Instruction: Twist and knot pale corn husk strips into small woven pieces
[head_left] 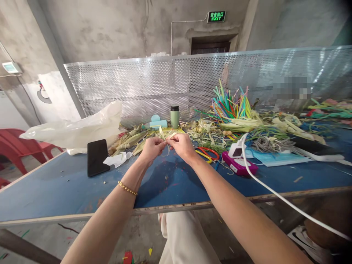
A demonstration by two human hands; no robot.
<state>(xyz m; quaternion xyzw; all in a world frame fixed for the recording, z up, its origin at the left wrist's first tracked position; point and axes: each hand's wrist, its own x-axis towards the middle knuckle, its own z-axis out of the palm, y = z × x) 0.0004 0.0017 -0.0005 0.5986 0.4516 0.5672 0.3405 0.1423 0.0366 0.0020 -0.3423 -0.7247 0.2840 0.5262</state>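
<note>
Above the blue table (pixel 170 187), my left hand (pixel 152 149) and my right hand (pixel 181 145) meet almost fingertip to fingertip. Between them is a thin pale strip (pixel 161 131) that looks like corn husk. Both hands pinch it, and one end sticks up above the fingers. The fingertips hide part of the strip. Just beyond my hands lies a heap of dry husks and shreds (pixel 203 130). More husk leaves (pixel 133 141) lie left of my left hand. Scissors with red and yellow handles (pixel 210 156) rest right of my right wrist.
A black phone (pixel 98 157), crumpled white paper (pixel 118 159) and a plastic bag (pixel 74 132) lie left. A green bottle (pixel 174 119) stands behind. Coloured stems (pixel 232 104), a purple power block (pixel 238 164) and a white cable (pixel 277 192) are right. A perforated metal screen (pixel 143 88) borders the back.
</note>
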